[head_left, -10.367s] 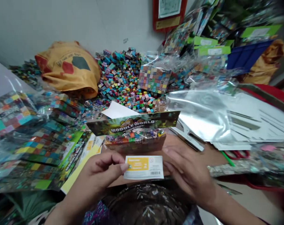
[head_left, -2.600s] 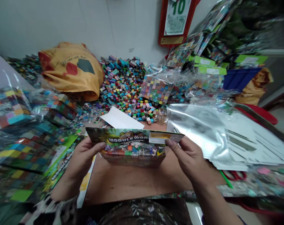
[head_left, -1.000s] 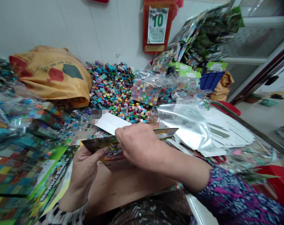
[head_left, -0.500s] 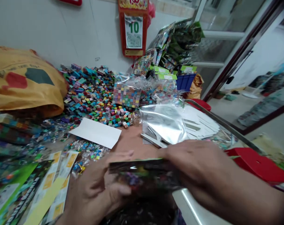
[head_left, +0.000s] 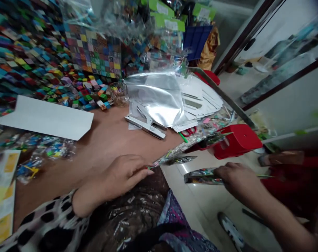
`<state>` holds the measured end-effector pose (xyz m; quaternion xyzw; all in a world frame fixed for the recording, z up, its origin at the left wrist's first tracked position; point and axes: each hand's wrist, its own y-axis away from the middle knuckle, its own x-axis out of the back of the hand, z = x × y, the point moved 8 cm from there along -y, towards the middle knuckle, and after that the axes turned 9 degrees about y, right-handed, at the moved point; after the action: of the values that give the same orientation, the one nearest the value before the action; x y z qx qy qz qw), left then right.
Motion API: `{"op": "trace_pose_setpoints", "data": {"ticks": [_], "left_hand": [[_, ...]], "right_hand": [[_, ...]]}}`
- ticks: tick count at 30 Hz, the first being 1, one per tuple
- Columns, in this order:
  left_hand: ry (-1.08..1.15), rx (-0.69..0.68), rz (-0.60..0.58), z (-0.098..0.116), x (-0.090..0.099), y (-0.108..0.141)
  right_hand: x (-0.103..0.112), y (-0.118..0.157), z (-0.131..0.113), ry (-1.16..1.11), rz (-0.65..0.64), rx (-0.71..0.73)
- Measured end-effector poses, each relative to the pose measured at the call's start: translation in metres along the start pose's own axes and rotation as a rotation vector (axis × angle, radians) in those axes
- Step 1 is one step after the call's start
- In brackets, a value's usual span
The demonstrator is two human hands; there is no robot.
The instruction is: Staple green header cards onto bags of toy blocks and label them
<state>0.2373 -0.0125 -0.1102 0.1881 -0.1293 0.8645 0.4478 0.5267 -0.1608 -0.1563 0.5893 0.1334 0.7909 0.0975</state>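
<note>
My left hand rests at the table's front edge, thumb and fingers pinched together. Something small and colourful, too small to make out, shows at the fingertips. Out to the right, past the table and over the floor, my right hand is closed on a flat clear packet with colourful contents. A silver stapler lies on the brown table, beside a clear plastic bag and white cards. Red-handled scissors lie by the cards.
Colourful cubes are heaped at the back left, beside a bagged block of cubes. A folded white sheet lies in front. A red stool stands right of the table. A shoe and red clothing show at right.
The view has swung down and right. My right hand has carried the packet away from my left hand, out past the table edge; my left hand has let go of it.
</note>
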Motion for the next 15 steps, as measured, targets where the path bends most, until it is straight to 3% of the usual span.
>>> {"op": "trace_pose_setpoints", "data": {"ticks": [5, 8, 11, 15], "left_hand": [[-0.1, 0.018, -0.063, -0.005, -0.009, 0.001], [-0.117, 0.096, -0.029, -0.006, -0.004, 0.011], [-0.098, 0.244, 0.04, -0.011, 0.002, 0.022], [-0.024, 0.451, 0.054, -0.021, 0.002, 0.027]], "right_hand": [[-0.138, -0.041, -0.021, -0.008, -0.258, 0.044], [-0.211, -0.065, -0.031, -0.05, -0.399, 0.084], [-0.263, -0.091, -0.045, -0.109, -0.464, 0.107], [-0.3, -0.118, -0.067, -0.198, -0.433, 0.116]]}}
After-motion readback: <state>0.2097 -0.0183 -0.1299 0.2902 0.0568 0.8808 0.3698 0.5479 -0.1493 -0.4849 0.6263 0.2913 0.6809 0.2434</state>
